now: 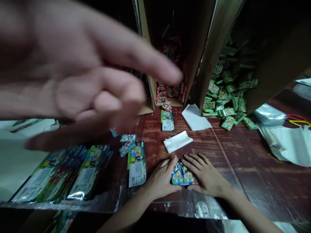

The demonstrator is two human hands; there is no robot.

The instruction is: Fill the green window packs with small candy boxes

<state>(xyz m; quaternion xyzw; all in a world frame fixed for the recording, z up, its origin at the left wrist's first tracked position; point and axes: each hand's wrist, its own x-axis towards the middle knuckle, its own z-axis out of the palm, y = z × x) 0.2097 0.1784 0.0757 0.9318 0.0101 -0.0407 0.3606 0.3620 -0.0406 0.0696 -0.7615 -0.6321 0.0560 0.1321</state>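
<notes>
Hands (162, 178) (L+R) holding blue pkts (178, 176) on tbl (233, 139).

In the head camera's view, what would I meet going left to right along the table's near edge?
Stacked packs → flat pack → the person's left hand → small boxes → right hand.

Glossy packs (188, 177), matt cardboard boxes (220, 53)
</notes>
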